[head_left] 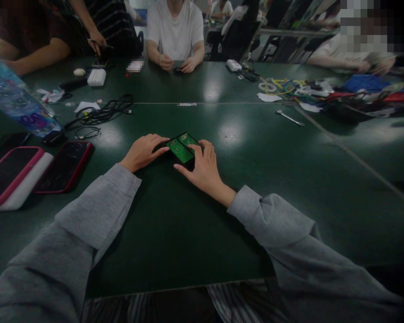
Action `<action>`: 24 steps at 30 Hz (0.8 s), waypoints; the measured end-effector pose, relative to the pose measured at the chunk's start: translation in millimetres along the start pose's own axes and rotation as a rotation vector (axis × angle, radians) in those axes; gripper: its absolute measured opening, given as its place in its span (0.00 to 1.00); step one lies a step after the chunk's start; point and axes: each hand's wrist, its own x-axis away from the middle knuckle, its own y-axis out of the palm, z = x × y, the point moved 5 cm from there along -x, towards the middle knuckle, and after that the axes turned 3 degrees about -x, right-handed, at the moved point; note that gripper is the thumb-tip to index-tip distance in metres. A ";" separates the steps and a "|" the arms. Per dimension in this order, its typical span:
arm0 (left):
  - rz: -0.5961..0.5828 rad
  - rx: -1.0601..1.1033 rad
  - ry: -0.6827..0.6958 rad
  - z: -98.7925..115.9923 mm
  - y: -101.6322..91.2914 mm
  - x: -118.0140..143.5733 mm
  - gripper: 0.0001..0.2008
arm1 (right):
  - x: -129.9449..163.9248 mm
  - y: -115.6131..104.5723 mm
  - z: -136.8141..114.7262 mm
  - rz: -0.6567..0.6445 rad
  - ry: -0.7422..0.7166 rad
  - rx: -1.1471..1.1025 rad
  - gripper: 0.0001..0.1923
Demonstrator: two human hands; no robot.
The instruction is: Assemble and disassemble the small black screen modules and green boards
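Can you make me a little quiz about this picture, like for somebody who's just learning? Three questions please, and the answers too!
1. True or false: the wrench lies on the table, apart from the wearer's left hand and right hand.

2. Pick one: what colour is the face of the circuit board between those hands?
A) red
B) white
C) green

3. Fill in the blank: the plastic bottle is at the ____ side of the picture.

Key:
1. True
2. C
3. left
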 end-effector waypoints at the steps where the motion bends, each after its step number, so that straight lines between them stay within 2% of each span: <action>1: 0.001 -0.003 0.000 -0.5 0.4 -0.1 0.30 | -0.2 -0.6 -0.2 -0.001 -0.002 -0.012 0.41; 10: 0.023 0.000 -0.059 -5.5 1.4 0.9 0.28 | -2.3 -13.1 -1.2 0.161 -0.036 -0.241 0.20; 17: 0.063 -0.043 -0.101 -6.7 1.1 3.3 0.23 | -2.5 -13.1 2.1 0.148 0.015 -0.341 0.18; 24: 0.073 -0.044 -0.094 -3.1 -0.1 2.7 0.24 | -4.2 -10.0 5.6 0.136 0.033 -0.364 0.16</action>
